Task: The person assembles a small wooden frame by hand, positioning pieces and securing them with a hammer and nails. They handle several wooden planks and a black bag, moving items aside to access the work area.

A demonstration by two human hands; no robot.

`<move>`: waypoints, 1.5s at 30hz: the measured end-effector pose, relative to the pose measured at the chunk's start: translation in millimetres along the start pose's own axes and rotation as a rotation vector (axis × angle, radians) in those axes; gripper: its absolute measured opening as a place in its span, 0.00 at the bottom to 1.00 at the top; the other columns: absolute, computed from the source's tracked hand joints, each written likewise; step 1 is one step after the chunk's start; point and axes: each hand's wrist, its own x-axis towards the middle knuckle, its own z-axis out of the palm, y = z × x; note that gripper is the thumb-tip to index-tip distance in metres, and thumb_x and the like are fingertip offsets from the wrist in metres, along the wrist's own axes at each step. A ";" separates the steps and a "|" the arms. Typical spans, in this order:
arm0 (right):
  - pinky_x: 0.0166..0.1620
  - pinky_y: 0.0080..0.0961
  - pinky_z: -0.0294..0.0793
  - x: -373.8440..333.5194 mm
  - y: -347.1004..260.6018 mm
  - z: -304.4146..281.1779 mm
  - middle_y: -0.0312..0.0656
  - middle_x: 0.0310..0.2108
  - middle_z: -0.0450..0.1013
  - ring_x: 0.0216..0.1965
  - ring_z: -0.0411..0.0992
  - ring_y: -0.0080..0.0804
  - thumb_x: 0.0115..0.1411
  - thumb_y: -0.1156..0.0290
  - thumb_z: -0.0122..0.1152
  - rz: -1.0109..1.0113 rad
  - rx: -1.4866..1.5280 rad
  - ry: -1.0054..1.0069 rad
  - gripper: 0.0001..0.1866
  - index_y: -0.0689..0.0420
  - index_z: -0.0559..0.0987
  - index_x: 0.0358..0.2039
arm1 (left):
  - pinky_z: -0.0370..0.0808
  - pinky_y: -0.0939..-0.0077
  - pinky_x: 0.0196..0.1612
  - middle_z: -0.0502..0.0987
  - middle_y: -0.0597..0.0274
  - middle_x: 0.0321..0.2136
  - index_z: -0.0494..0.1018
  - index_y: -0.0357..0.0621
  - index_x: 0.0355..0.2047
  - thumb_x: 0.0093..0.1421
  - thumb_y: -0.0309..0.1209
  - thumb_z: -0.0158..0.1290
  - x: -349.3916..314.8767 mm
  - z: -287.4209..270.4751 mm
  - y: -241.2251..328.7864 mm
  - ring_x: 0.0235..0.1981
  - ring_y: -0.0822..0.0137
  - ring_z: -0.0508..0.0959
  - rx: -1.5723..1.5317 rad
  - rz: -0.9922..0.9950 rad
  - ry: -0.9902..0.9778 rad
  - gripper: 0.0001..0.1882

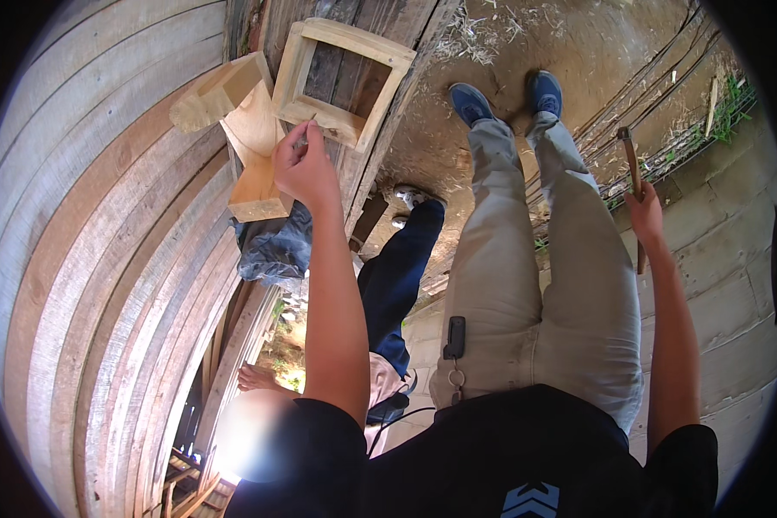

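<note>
My left hand [302,166] is closed in a pinch over the near side of a small rectangular wooden frame [358,45]. A thin nail [312,118] shows at its fingertips, its tip close to the frame's wood. The frame lies on a weathered plank bench [354,168]. Out to the right, my right hand [645,214] is wrapped round the handle of a hammer [632,160], held upright beside my leg, head away from me. Left of the frame, a piece made of joined wooden boards [255,121] sits next to my left wrist.
A dark plastic bag [276,246] hangs by the bench's near end. Another person, in dark trousers [401,272], is close on my left. A plank wall [86,233] rises at left, a block wall [716,285] at right. Wood shavings [483,34] litter the dirt floor.
</note>
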 end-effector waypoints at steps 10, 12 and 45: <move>0.42 0.35 0.71 1.7 9.0 8.2 0.49 0.36 0.73 0.37 0.73 0.43 0.57 0.64 0.60 0.076 0.030 -0.049 0.23 0.63 0.70 0.50 | 0.75 0.80 0.25 0.74 0.64 0.29 0.74 0.40 0.29 0.54 0.25 0.58 19.2 1.3 18.8 0.24 0.74 0.74 0.008 -0.156 -0.174 0.04; 0.43 0.35 0.71 2.5 6.2 8.2 0.50 0.37 0.74 0.38 0.73 0.43 0.57 0.64 0.60 0.090 0.039 -0.060 0.23 0.63 0.70 0.50 | 0.75 0.80 0.26 0.72 0.65 0.28 0.74 0.40 0.30 0.54 0.24 0.58 18.3 2.4 16.8 0.25 0.75 0.73 -0.034 -0.195 -0.163 0.04; 0.41 0.37 0.70 -4.7 -12.2 14.2 0.51 0.33 0.74 0.35 0.73 0.47 0.56 0.64 0.60 0.080 0.095 -0.028 0.20 0.64 0.72 0.45 | 0.81 0.69 0.40 0.72 0.61 0.37 0.73 0.39 0.36 0.50 0.33 0.66 47.0 -16.1 23.5 0.41 0.64 0.75 -0.038 -0.597 -0.355 0.18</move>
